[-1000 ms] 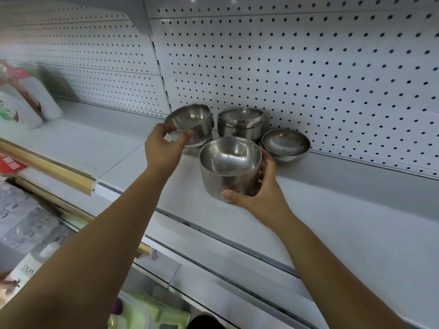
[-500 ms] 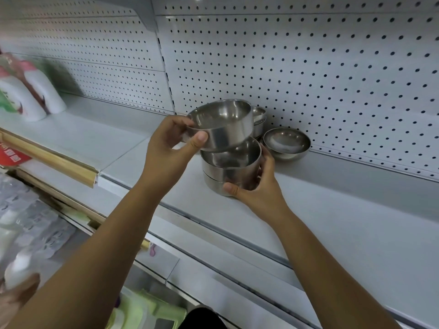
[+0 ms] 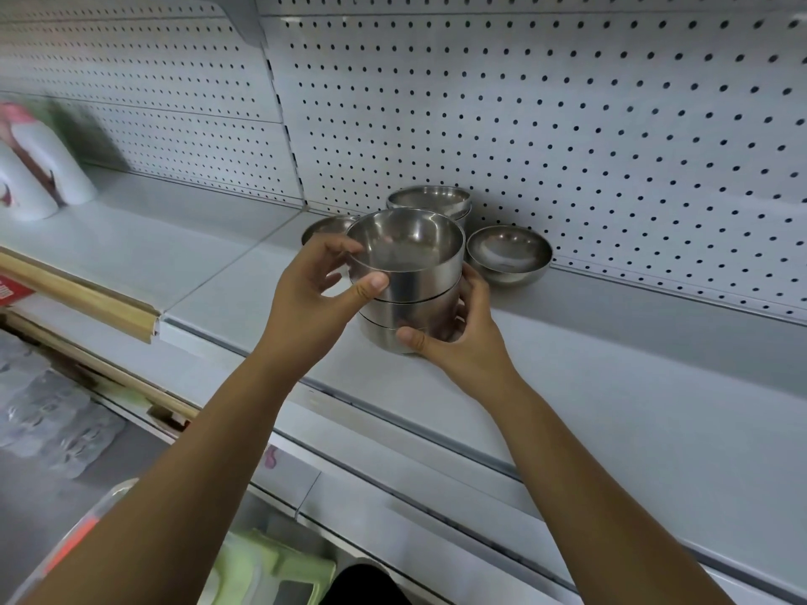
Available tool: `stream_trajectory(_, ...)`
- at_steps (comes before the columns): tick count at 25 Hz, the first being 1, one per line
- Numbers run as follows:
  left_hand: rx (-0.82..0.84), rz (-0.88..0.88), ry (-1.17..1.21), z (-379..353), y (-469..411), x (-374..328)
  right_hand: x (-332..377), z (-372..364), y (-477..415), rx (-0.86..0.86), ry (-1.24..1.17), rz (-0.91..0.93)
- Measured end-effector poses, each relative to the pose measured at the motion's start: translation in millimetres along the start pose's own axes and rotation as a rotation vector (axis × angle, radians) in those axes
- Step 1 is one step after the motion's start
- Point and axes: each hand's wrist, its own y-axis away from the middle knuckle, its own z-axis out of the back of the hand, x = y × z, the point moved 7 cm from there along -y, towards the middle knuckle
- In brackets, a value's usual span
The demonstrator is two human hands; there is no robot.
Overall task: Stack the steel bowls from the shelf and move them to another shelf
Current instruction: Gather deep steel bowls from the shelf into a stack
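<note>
The left hand (image 3: pixel 314 299) is pinching the topmost round shiny steel bowl (image 3: pixel 406 242) at its rim. The right hand (image 3: pixel 463 342) is gripping the nested stack of steel bowls (image 3: pixel 406 318) over the grey metal shelf (image 3: pixel 611 386). Stiff, slick steel is likely wanting support from underneath.

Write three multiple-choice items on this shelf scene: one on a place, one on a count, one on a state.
1. Where is the lone bowl?
A. on the shelf, right of the held stack
B. inside the stack
C. on the floor

2. How many bowls make up the held stack?
A. one
B. three
C. six

3. How does the top bowl sit?
A. upside down
B. on its side
C. upright, nested

Key:
1 A, it stands alone by the pegboard.
2 B, two seams part three steel walls.
3 C, its mouth faces up while the left hand pinches its rim and the right hand grips the stack.
</note>
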Motion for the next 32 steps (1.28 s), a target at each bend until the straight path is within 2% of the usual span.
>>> stream_trajectory(4, 0.046, 0.059, 0.119, -1.5, 2.4, 3.3, -1.0, 0.4, 0.2, 0.012, -0.010, -0.013)
stream_trajectory(9, 0.134, 0.299, 0.185, -10.5, 10.6, 28.6, 0.5, -0.7, 1.2, 0.040, 0.019, -0.026)
stream_trajectory(12, 0.211, 0.433, 0.324, -21.0, 17.6, 42.6, 1.0, -0.1, 1.1, 0.030, 0.026, -0.040)
stream_trajectory(21, 0.195, 0.418, 0.368, -43.6, 34.0, 26.8, 9.2, 21.2, 23.2, -0.023, 0.024, -0.069)
stream_trajectory(30, 0.428, 0.356, 0.446, -124.7, 37.2, 0.6, 1.7, 105.2, 62.0, -0.327, 0.058, -0.104)
stream_trajectory(32, 0.390, 0.305, 0.357, -133.3, 30.7, -1.8, 0.5, 121.8, 68.9, -0.379, 0.059, -0.119)
